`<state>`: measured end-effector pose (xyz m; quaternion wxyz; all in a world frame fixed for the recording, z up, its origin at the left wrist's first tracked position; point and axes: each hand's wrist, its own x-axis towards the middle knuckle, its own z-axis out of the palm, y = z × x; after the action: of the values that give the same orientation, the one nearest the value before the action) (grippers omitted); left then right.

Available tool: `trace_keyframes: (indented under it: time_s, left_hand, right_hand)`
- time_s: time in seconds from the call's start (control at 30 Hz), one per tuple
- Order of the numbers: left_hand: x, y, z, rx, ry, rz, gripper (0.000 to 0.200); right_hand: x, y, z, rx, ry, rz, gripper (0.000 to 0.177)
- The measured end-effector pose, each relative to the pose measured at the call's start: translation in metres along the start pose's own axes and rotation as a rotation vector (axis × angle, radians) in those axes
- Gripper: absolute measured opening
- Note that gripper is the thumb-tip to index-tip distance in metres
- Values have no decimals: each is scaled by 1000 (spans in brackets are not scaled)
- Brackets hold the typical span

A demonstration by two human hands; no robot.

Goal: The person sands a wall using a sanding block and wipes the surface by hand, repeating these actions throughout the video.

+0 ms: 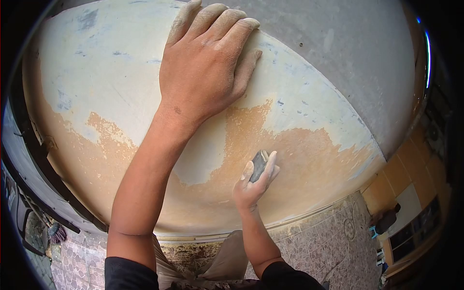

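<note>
A large curved panel (299,188), patched in pale cream and tan with small bluish-grey marks, fills most of the head view. On its upper part my left hand (208,63) lies palm down, dusty fingers stretched out and slightly apart over the upper edge. Nothing shows in that hand. Lower and to the right, my right hand (253,186) is closed around dark grey sandpaper (260,165) folded over a lighter core. The sandpaper is at the tan area of the panel; its contact with the surface is hidden by the hand.
A smooth grey surface (357,53) adjoins the panel beyond its curved upper right edge. A dark strip (63,188) runs along the left edge. Stone-patterned floor (333,241) lies below. A person (386,220) is at the far right near a building.
</note>
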<state>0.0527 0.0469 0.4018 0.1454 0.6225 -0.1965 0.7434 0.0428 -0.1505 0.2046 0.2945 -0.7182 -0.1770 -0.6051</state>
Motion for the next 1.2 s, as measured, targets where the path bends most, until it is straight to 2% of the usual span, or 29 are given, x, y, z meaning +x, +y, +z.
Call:
trace_keyframes:
  time_s: [0.1,0.17,0.23,0.33,0.47,0.57,0.7,0.8,0.9,0.97,1.03,1.13,1.2]
  left_hand:
    - [0,1,-1,7,1,4,35]
    - [2,1,-3,30,-28,-4,35]
    - [1,1,-5,27,-46,0,35]
    - [1,1,-4,25,-36,-6,34]
    - [-1,0,0,23,-16,-1,33]
    - [-1,2,-1,24,-15,-7,33]
    - [-1,0,-1,34,-12,9,34]
    - [-3,-4,2,17,26,26,34]
    - [-2,-4,1,9,26,35,34]
    - [0,-2,-2,22,13,30,35]
    - [1,1,-4,3,-26,-5,35]
    - [1,2,-4,31,-30,0,35]
    - [2,1,-3,17,-25,4,34]
  right_hand:
    - [37,7,-7,-15,13,-18,62]
    - [112,-8,-9,-11,114,-64,64]
    - [155,-19,-9,-1,101,-130,64]
    - [136,-24,-7,-24,74,-114,65]
    - [19,-1,4,-41,53,-58,64]
    - [-8,4,1,-17,-26,-81,65]
    - [115,-20,-5,-64,72,-159,65]
    - [151,-45,-5,-10,33,-90,64]
    - [100,-25,1,-49,96,-120,65]
    - [36,-10,5,-123,44,-151,68]
    - [-32,3,7,-142,-24,-97,70]
    - [-4,1,5,-121,-41,-149,71]
    - [61,-17,0,-129,-28,-136,71]
